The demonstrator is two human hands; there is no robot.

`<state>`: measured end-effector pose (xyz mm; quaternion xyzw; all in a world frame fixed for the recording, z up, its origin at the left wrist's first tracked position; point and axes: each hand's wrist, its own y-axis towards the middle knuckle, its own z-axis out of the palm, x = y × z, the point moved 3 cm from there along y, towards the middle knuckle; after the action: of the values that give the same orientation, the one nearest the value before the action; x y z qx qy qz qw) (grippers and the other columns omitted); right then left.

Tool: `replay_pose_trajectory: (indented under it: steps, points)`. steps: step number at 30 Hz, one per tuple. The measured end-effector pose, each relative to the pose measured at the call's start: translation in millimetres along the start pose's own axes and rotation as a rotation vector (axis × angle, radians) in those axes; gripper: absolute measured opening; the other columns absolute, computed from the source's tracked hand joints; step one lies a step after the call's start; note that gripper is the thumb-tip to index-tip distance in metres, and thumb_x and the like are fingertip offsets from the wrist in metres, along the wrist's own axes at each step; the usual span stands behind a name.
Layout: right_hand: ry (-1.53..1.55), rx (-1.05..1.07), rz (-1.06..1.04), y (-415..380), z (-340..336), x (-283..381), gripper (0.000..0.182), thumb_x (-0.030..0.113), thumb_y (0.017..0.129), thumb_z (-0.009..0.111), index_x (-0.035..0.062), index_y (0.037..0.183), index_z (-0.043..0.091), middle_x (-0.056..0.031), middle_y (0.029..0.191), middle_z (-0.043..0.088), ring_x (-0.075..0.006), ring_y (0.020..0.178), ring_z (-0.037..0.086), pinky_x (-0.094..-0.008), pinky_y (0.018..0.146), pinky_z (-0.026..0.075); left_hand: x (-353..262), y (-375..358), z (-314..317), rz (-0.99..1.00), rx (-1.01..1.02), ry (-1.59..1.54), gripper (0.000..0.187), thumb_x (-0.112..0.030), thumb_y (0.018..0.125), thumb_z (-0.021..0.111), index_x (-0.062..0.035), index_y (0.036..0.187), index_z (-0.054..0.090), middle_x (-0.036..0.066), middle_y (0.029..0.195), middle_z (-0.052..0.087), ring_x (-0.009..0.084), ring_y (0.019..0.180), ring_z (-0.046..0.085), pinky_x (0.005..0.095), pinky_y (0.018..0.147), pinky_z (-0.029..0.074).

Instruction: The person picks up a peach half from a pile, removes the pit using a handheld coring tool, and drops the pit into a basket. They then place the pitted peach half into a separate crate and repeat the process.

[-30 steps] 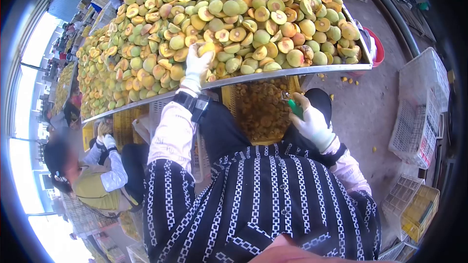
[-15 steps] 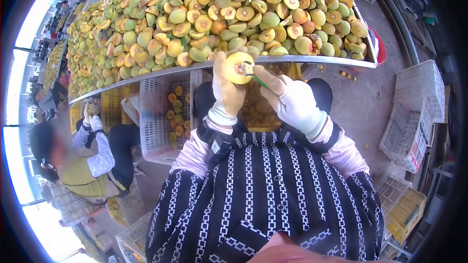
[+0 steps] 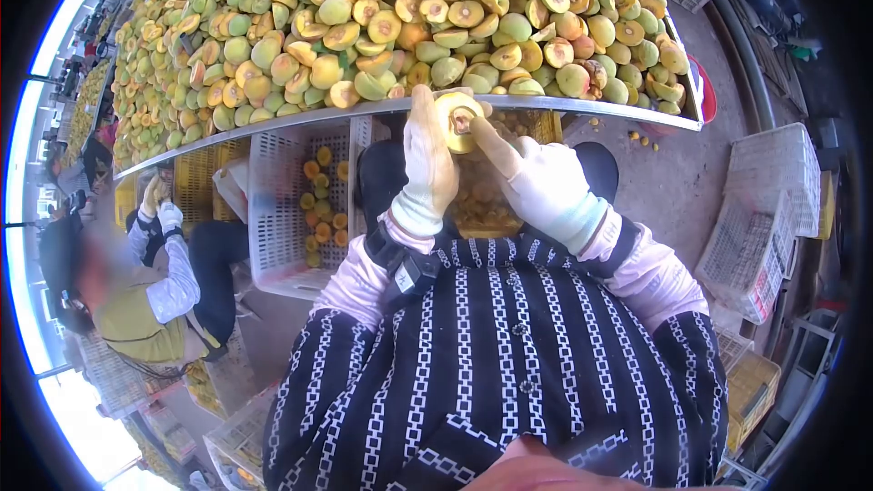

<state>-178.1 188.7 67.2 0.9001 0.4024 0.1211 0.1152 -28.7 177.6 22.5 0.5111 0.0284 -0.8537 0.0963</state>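
Note:
In my gloved left hand [image 3: 431, 156] is a halved yellow fruit [image 3: 457, 121], its cut face turned up and a reddish pit area in the middle. The gloved right hand [image 3: 541, 184] is closed, its fingertips at the fruit's right edge. A green-handled metal tool showed in that hand a moment earlier; now the fingers hide it. Just beyond both hands lies the metal rim [image 3: 600, 108] of a table heaped with halved fruit [image 3: 377, 27]. Below the hands, between my knees, a yellow crate [image 3: 544, 127] holds pieces that are hard to make out.
A white crate [image 3: 262, 218] with halved fruit stands left of my knees. Farther left a co-worker [image 3: 145, 309] sits at the same table. White crates [image 3: 747, 250] are stacked on the floor at the right. A red basin [image 3: 706, 91] stands beyond the table's right corner.
The green-handled tool has gone out of sight behind my right fingers. The fruit has shifted slightly in my left hand, and its centre looks more deeply cut. The view has moved slightly.

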Motion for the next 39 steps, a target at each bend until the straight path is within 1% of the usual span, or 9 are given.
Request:
replay_pose_trajectory:
  steps: [3,6,12,14,16,20,22,24,39]
  points:
    - [0.188,-0.028,0.010,1,10,1,0.074,0.012,0.080,0.062,0.0185,0.147,0.031,-0.0096,0.071,0.056,-0.0268,0.054,0.059,-0.0393,0.048,0.049,-1,1,-4,0.085,-0.032,0.071,0.053,-0.044,0.103,0.027,0.0021,0.117,0.050,0.021,0.097,0.065,0.0274,0.084,0.066,0.0343,0.076,0.055]
    - [0.367,-0.069,0.043,7,11,8,0.065,0.006,0.079,0.063,0.0085,0.140,0.040,-0.0128,0.083,0.065,-0.0322,0.066,0.065,-0.0401,0.057,0.053,1,4,-6,0.079,-0.069,-0.107,0.051,-0.044,0.103,0.029,0.0015,0.118,0.048,0.020,0.099,0.064,0.0258,0.084,0.065,0.0331,0.075,0.056]
    - [0.771,-0.143,0.080,13,16,7,0.060,0.005,0.084,0.062,0.0071,0.139,0.040,-0.0195,0.097,0.067,-0.0386,0.082,0.066,-0.0417,0.070,0.054,-25,-4,8,0.360,-0.068,0.270,0.045,-0.039,0.103,0.035,-0.0004,0.123,0.047,0.018,0.115,0.058,0.0274,0.095,0.062,0.0369,0.081,0.054]
    - [0.448,-0.145,-0.001,17,17,-5,0.067,0.011,0.083,0.060,0.0198,0.144,0.033,-0.0123,0.079,0.062,-0.0317,0.062,0.063,-0.0414,0.056,0.051,-17,8,2,-0.053,0.007,-0.401,0.041,-0.034,0.099,0.044,-0.0010,0.123,0.051,0.016,0.116,0.059,0.0328,0.106,0.058,0.0452,0.095,0.047]
    - [0.123,0.017,-0.061,16,13,-12,0.070,0.014,0.083,0.061,0.0224,0.145,0.032,-0.0081,0.072,0.056,-0.0266,0.057,0.061,-0.0388,0.052,0.049,-22,9,0,-0.297,0.047,-0.561,0.041,-0.034,0.097,0.049,-0.0011,0.120,0.055,0.015,0.116,0.059,0.0324,0.109,0.057,0.0455,0.097,0.046]
    - [0.170,-0.090,-0.054,14,8,-18,0.065,0.016,0.082,0.063,0.0208,0.142,0.039,-0.0094,0.078,0.059,-0.0273,0.060,0.063,-0.0377,0.055,0.051,-14,10,2,-0.281,0.008,-0.545,0.042,-0.036,0.094,0.054,-0.0009,0.117,0.057,0.015,0.116,0.060,0.0315,0.110,0.057,0.0443,0.096,0.046]
    - [0.502,-0.197,0.112,13,2,-15,0.059,0.016,0.081,0.065,0.0154,0.137,0.045,-0.0126,0.089,0.064,-0.0317,0.071,0.066,-0.0378,0.063,0.053,-12,7,5,-0.184,-0.015,-0.899,0.042,-0.036,0.092,0.057,-0.0002,0.115,0.058,0.016,0.116,0.060,0.0319,0.111,0.056,0.0436,0.097,0.046]
    - [0.766,-0.286,0.261,3,10,-23,0.057,0.016,0.081,0.067,0.0114,0.134,0.047,-0.0147,0.096,0.065,-0.0342,0.080,0.066,-0.0382,0.069,0.054,-13,7,4,-0.098,-0.065,-0.747,0.043,-0.037,0.092,0.057,-0.0031,0.118,0.057,0.015,0.118,0.060,0.0323,0.111,0.056,0.0429,0.096,0.047]
    - [0.152,-0.111,0.134,1,-3,-19,0.055,0.017,0.082,0.067,0.0082,0.134,0.048,-0.0075,0.072,0.061,-0.0276,0.059,0.063,-0.0367,0.051,0.050,-1,3,23,-0.045,-0.042,-0.511,0.044,-0.042,0.097,0.047,-0.0059,0.122,0.055,0.015,0.121,0.060,0.0326,0.113,0.056,0.0454,0.100,0.043]
